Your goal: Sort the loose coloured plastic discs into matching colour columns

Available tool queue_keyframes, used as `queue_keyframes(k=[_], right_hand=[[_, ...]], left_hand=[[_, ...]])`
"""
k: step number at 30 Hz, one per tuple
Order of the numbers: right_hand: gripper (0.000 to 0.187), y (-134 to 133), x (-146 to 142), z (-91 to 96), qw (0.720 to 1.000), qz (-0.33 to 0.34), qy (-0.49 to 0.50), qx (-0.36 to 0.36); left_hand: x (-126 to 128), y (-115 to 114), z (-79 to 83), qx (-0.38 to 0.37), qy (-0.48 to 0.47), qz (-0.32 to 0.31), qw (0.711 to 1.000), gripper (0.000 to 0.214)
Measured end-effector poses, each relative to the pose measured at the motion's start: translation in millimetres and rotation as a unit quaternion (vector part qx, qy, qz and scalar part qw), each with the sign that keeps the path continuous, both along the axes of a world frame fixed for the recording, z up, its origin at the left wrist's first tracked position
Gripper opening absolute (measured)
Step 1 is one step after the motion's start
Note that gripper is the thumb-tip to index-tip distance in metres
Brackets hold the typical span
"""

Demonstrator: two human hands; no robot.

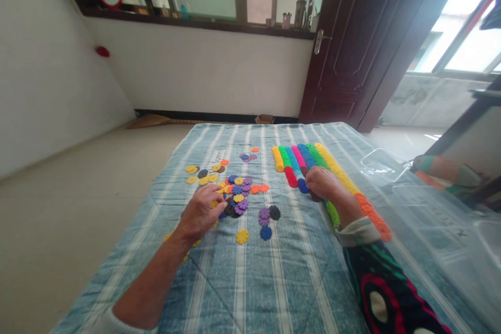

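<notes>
Head view looks down a worktop (282,271) under a blue striped quilt. The person's left hand (201,211) lies palm-down on the near edge of a pile of loose flower-shaped discs (238,190), which spreads over the left middle of the worktop. The fingers are half curled and their tips touch the discs. The bare forearm runs back toward the near left corner.

The right hand (323,182), in a patterned sleeve, rests with fingers bent over the near ends of the stacked disc rows (301,159). These lie side by side toward the far right, just beside a long yellow-and-orange row (344,180). Whether either hand actually has a piece pinched, I cannot tell from behind the knuckles.

The discs look light, thin and stiff, probably plastic. They would likely slide on the cloth, so a fingertip pinch across the notched rim seems the best hold. Clear plastic boxes (385,164) line the right edge.
</notes>
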State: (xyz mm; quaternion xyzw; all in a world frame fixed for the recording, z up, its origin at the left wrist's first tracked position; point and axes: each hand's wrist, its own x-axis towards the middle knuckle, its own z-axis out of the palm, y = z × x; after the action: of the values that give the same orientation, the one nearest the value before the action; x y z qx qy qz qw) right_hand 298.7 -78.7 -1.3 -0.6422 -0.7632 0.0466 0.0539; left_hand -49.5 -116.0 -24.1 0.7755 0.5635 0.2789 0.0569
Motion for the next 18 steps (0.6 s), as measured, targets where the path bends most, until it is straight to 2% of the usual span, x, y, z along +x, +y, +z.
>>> queue_keyframes(k=[7, 14, 18], right_hand=[[0.019, 5, -2, -10.8, 1.000, -0.009, -0.026, -0.005], [0.018, 2, -5, -8.5, 0.999, -0.026, -0.042, -0.006], [0.023, 1, -10, -8.6, 1.000, -0.001, -0.031, 0.002]], left_hand=[[-11, 4, -0.5, 0.006, 0.015, 0.009, 1.000, 0.017], [-13, 6, -4.2, -0.021, 0.025, 0.018, 0.999, 0.017], [-15, 6, -3.7, -0.032, 0.028, 0.028, 0.999, 0.016]])
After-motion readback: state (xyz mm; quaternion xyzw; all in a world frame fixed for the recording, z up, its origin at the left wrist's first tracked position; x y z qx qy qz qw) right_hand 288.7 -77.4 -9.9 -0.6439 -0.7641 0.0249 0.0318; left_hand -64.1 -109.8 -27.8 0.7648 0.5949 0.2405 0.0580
